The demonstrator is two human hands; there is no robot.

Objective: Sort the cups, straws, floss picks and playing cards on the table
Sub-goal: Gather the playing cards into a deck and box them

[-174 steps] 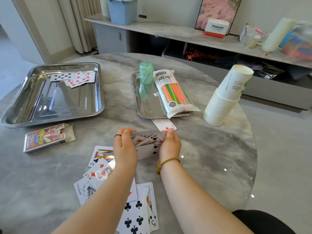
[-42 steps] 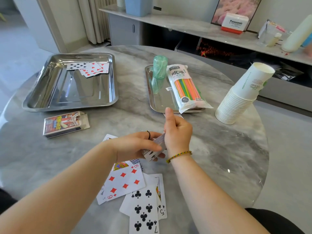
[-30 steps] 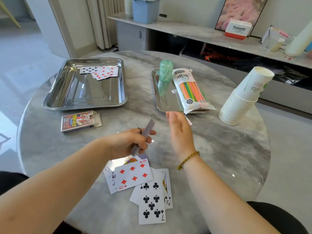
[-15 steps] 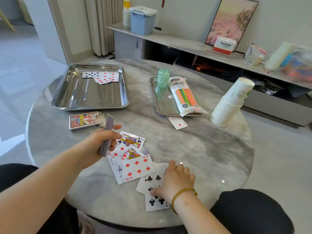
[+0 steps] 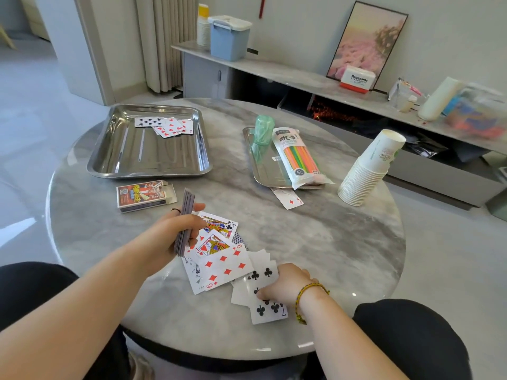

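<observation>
My left hand (image 5: pixel 175 231) grips a squared stack of playing cards (image 5: pixel 186 220) on edge above the table. Loose face-up cards (image 5: pixel 223 266) lie fanned in front of me. My right hand (image 5: pixel 285 283) rests on the seven of clubs (image 5: pixel 267 311) near the table's front edge, fingers curled on it. A lone two of diamonds (image 5: pixel 288 200) lies by the small tray (image 5: pixel 260 171), which holds a straw packet (image 5: pixel 299 157) and a green floss pick container (image 5: pixel 263 133). A leaning stack of paper cups (image 5: pixel 367 171) stands at the right.
A large steel tray (image 5: pixel 118 160) at the back left holds a few cards (image 5: pixel 164 124). The card box (image 5: pixel 144 196) lies in front of it. Behind the round marble table (image 5: pixel 343 242) runs a low shelf with a blue bin (image 5: pixel 229 37) and clutter.
Both hands held the stack together earlier. My left hand has carried it to the left. My right hand has dropped to the loose cards at the front edge.
</observation>
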